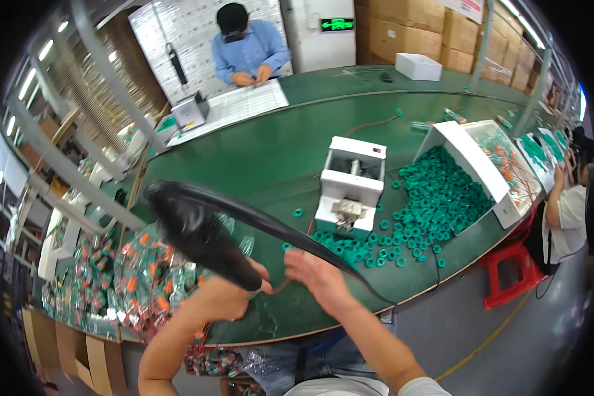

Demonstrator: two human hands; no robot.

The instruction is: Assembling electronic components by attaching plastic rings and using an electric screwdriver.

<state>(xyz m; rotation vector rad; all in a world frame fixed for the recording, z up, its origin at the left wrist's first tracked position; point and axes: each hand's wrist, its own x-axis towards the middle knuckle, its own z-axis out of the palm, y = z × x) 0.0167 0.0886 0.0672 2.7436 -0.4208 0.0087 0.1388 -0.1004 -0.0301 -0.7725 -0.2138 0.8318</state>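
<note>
Near the table's front edge my left hand (228, 297) is closed, its fingertips partly covered by a long black tool, seemingly a hanging electric screwdriver (201, 234). Whether the hand touches this tool cannot be told. A thin reddish wire (281, 286) comes out at its fingertips and runs toward my right hand (317, 277). That hand is smeared by motion, with its fingers pointing left and a green ring (286, 246) close to the tips. From the tool's top a black cable (290, 234) curves down to the right, passing in front of my right hand.
Green rings (442, 191) spill from a tipped white box (472, 155). A white machine (353, 185) stands ahead. Bagged parts with orange pieces (138, 277) pile up left. Across the green table (257, 148) sits a person in blue (251, 53); another (567, 204) works right, by a red stool (511, 270).
</note>
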